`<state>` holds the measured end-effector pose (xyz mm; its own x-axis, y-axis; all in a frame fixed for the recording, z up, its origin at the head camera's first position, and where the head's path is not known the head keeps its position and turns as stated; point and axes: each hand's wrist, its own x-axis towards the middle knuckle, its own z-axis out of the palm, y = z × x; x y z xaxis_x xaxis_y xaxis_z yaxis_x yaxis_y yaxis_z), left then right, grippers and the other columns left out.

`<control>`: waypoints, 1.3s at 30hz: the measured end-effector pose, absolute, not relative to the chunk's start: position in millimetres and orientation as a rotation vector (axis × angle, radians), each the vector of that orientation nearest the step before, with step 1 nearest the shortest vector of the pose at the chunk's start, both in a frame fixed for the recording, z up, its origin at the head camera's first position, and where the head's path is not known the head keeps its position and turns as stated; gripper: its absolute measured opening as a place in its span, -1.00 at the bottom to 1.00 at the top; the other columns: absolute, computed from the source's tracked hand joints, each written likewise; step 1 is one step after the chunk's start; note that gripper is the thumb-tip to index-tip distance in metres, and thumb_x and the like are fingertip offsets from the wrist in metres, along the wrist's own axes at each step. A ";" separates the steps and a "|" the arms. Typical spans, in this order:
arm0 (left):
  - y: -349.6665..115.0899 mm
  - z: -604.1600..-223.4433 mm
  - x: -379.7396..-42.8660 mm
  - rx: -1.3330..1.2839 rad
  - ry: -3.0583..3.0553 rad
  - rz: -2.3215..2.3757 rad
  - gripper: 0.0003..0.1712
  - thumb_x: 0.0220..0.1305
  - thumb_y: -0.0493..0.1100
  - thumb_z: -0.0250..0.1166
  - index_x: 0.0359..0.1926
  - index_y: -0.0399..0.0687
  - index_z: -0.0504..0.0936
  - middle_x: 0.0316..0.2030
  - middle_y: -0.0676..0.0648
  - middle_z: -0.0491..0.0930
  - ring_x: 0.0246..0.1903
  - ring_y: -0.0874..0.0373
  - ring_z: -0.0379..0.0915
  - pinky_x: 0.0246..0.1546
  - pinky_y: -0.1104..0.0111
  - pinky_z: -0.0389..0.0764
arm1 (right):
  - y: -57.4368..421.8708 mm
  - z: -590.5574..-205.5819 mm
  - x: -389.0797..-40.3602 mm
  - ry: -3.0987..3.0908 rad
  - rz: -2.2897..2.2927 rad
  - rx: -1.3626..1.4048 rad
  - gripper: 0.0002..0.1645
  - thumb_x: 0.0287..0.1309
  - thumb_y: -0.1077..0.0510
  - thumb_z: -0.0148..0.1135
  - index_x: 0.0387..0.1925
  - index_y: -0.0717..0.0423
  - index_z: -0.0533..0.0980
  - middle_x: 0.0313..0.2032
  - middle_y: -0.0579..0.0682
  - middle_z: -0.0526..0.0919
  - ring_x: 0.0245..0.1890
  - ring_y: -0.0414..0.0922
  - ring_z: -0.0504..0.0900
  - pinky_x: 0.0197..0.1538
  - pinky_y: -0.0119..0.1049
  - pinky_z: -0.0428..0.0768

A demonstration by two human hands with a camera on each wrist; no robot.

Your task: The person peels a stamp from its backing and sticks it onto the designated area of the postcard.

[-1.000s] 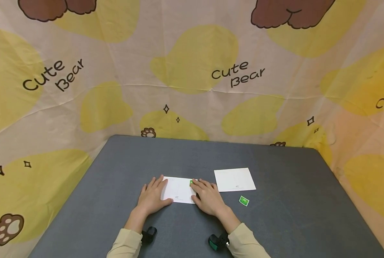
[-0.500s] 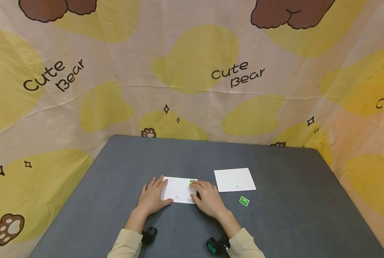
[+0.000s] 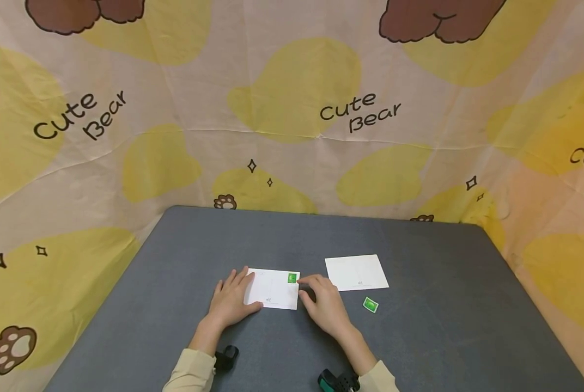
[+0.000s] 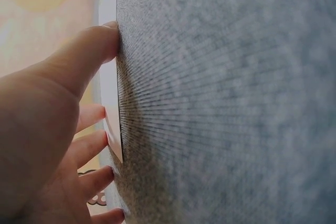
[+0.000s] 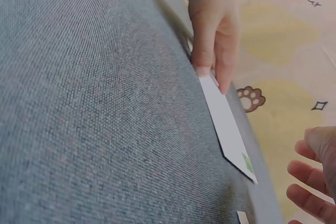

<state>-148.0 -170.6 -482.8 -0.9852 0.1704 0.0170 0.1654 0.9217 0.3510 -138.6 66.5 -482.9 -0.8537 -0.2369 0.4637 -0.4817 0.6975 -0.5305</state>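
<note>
A white postcard (image 3: 272, 289) lies flat on the grey table, with a green stamp (image 3: 292, 278) at its upper right corner. My left hand (image 3: 234, 298) rests on the card's left end, thumb on the near edge and fingers spread over the far left side. Just off the card's right edge is my right hand (image 3: 325, 305), its fingers loosely bent with nothing between them. In the right wrist view, the right hand (image 5: 320, 171) appears raised beside the stamped end of the card (image 5: 223, 119).
A second white postcard (image 3: 357, 273) lies to the right, behind my right hand. Nearer me sits a loose green stamp (image 3: 370, 305). The grey table (image 3: 213, 239) ends at a printed bear-pattern cloth (image 3: 282, 87) at the back.
My right hand has lifted off the stamp and drawn back to the right, leaving the stamp uncovered on the card. The left hand has stayed in place.
</note>
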 end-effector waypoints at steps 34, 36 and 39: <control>-160.3 -474.8 -150.5 0.309 3.057 0.720 -0.28 0.07 0.07 0.31 0.21 -0.17 0.40 0.27 -0.19 0.30 0.27 -0.23 0.14 0.14 -0.24 0.11 | 116.5 -473.9 -129.2 -2.265 1.013 0.403 -0.73 -0.09 0.37 0.34 -0.28 0.06 0.61 -0.34 -0.10 0.61 -0.27 -0.15 0.57 -0.22 -0.29 0.50; -157.3 -474.5 -151.4 0.320 3.061 0.744 -0.30 0.07 0.06 0.32 0.20 -0.17 0.41 0.26 -0.19 0.31 0.26 -0.22 0.16 0.14 -0.21 0.13 | 119.5 -475.0 -129.3 -2.251 1.001 0.398 -0.73 -0.10 0.37 0.34 -0.29 0.07 0.61 -0.35 -0.09 0.61 -0.28 -0.14 0.57 -0.22 -0.34 0.48; -152.2 -474.8 -152.5 0.341 3.075 0.784 -0.33 0.06 0.03 0.32 0.17 -0.18 0.44 0.24 -0.18 0.34 0.25 -0.20 0.18 0.15 -0.15 0.17 | 124.3 -476.5 -128.7 -2.239 0.993 0.389 -0.73 -0.11 0.39 0.32 -0.30 0.08 0.61 -0.37 -0.08 0.61 -0.30 -0.13 0.58 -0.21 -0.42 0.44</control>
<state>-152.5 -152.2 -474.8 -0.9760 0.1934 0.1003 0.2178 0.8567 0.4676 -128.7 124.3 -476.5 -0.7453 -0.0073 0.6666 -0.4991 0.6691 -0.5507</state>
